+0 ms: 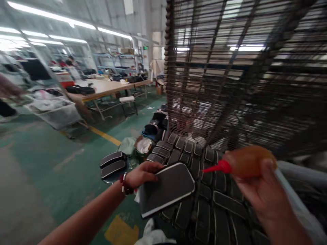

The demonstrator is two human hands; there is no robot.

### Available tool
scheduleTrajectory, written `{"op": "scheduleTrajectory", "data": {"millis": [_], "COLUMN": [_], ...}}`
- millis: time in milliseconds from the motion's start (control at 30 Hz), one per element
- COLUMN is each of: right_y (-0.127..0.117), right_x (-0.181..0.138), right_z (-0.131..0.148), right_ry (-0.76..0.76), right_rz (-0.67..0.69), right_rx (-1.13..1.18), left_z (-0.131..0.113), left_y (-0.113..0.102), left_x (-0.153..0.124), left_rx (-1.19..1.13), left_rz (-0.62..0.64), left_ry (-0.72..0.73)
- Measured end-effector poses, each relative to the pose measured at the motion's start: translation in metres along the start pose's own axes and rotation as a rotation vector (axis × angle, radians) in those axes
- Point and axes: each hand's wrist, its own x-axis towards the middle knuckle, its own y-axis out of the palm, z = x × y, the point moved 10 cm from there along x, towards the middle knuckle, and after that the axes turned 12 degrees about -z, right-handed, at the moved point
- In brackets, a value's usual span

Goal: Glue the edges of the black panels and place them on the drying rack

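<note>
My left hand [145, 175] is closed on the upper left edge of a flat dark panel [170, 190] with a pale border and rounded corners, held tilted. In my right hand [263, 190] is a squeeze bottle [247, 161] of amber liquid, its red pointed nozzle [217, 167] aimed left toward the panel and apart from it. Below and behind, many similar dark pieces [204, 217] with pale edges lie in rows on a surface whose supports are hidden. Two more such pieces [113, 165] rest in a stack to the left of my left hand.
A tall rack of dark rods [219, 68] rises behind the rows. Bags and a box of white material [143, 145] sit beside it. Farther left are a wheeled bin [60, 114], a long worktable [109, 89], a stool [127, 99] and a blurred person [10, 90].
</note>
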Motion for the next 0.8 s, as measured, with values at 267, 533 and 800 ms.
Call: {"op": "scheduleTrajectory", "data": {"millis": [267, 533, 800], "right_y": [0.037, 0.035, 0.035], "right_x": [-0.018, -0.020, -0.021], "right_z": [0.021, 0.025, 0.023], "right_ry": [-0.101, -0.144, -0.184], "right_rz": [0.134, 0.149, 0.173], "right_rx": [-0.162, -0.243, -0.302], "left_z": [-0.021, -0.024, -0.021], "left_y": [0.040, 0.051, 0.051], "left_x": [-0.009, -0.003, 0.004], "left_rx": [0.104, 0.140, 0.144], "left_rz": [0.287, 0.357, 0.371], "left_ry": [-0.031, -0.085, -0.105]}}
